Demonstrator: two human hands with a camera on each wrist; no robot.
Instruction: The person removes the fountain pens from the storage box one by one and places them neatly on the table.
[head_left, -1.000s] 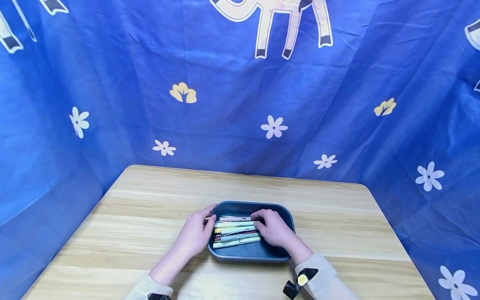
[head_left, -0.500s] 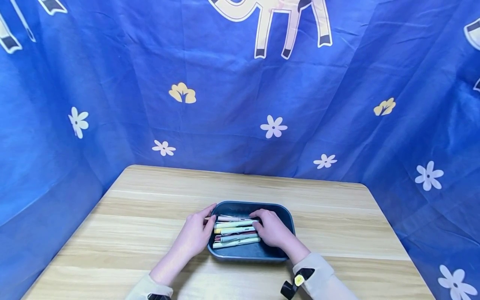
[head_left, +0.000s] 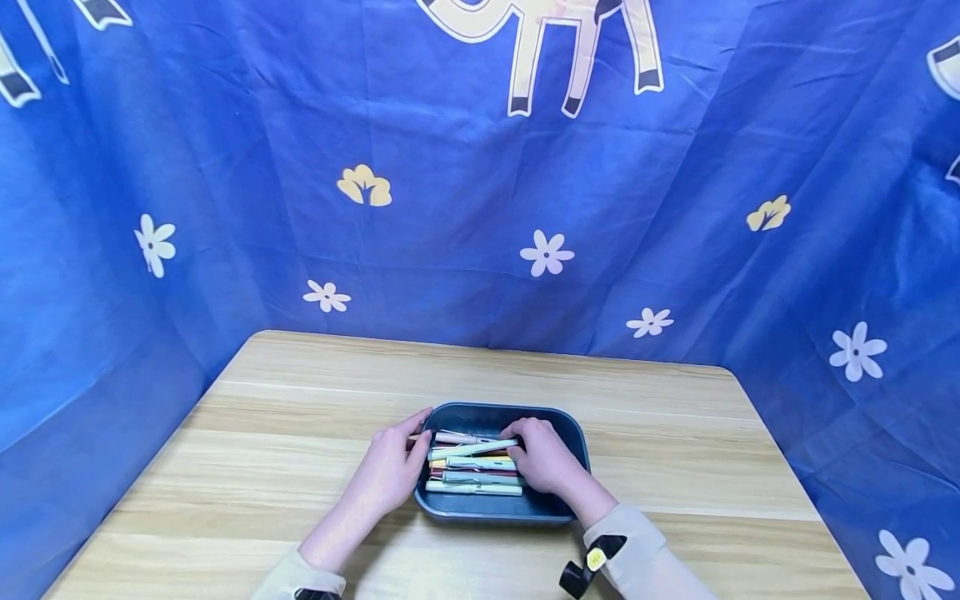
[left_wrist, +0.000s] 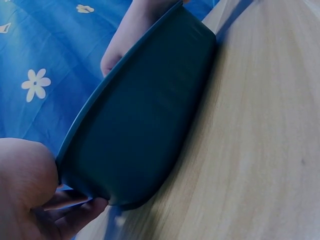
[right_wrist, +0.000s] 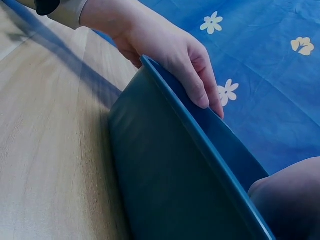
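Grasping the left end of the dark tray (head_left: 498,520), the left hand (head_left: 393,464) steadies it on the counter (head_left: 675,433). Inside, pens (head_left: 483,478) lie roughly side by side; beyond the nearest ones, the right hand (head_left: 551,457) appears to pinch the right end of a pale-green pen (head_left: 472,450) slanting among its neighbours. A light pinch and a low slide would probably disturb the rest least. The head view shows the pens, which the wrist views lose behind the tray's wall; the left wrist view adds fingers (left_wrist: 82,218) outside it. Farther back hangs a blue curtain (head_left: 450,250).

Left fingers (head_left: 412,422) hold a bin (head_left: 498,517), right fingers (head_left: 519,427) a pen (head_left: 474,448).
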